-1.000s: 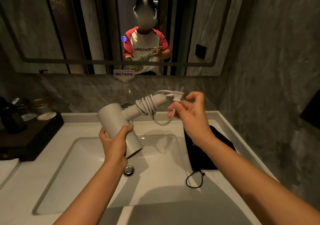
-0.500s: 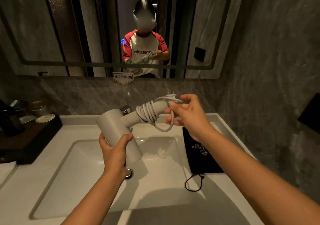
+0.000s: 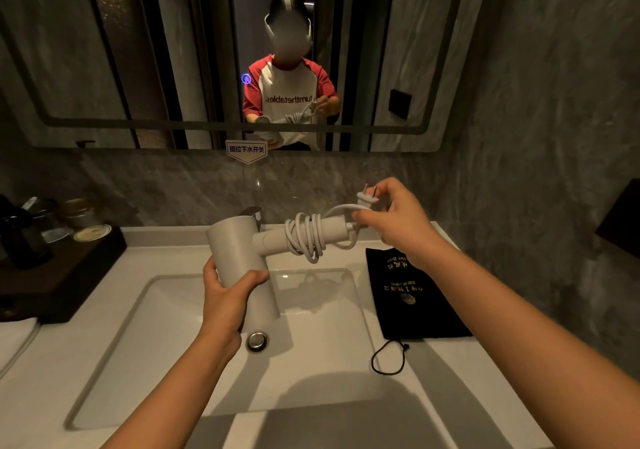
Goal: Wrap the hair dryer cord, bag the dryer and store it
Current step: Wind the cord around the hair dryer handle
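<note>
A small sign (image 3: 246, 150) fixed under the mirror (image 3: 104, 67) carries Chinese characters reading 提拉下水开关. In the mirror, my shirt shows reversed lettering that I read as "turnthetables". The black drawstring bag (image 3: 412, 296) bears gold print and a round gold emblem, upside down from my position; the characters are too small to read with certainty.

My left hand (image 3: 227, 298) is closed around the barrel of the white hair dryer (image 3: 242, 258), thumb on the right side, fingers wrapped behind. The dryer is held in the air above the sink (image 3: 173, 327), with its handle pointing right.

The cord (image 3: 306, 237) is coiled in several loops around the handle, one loop hanging slack below it. My right hand (image 3: 398, 220) is at the handle's end. Its thumb and fingers pinch the plug (image 3: 367, 199), prongs pointing up, and the last stretch of cord arcs from the coils to the plug.

The bag lies flat on the counter (image 3: 52, 396) just right of the sink, its drawstring loop (image 3: 388, 358) trailing toward me. The drain stopper (image 3: 257, 340) sits below the dryer barrel. A dark tray (image 3: 52, 282) with jars stands at the left.
</note>
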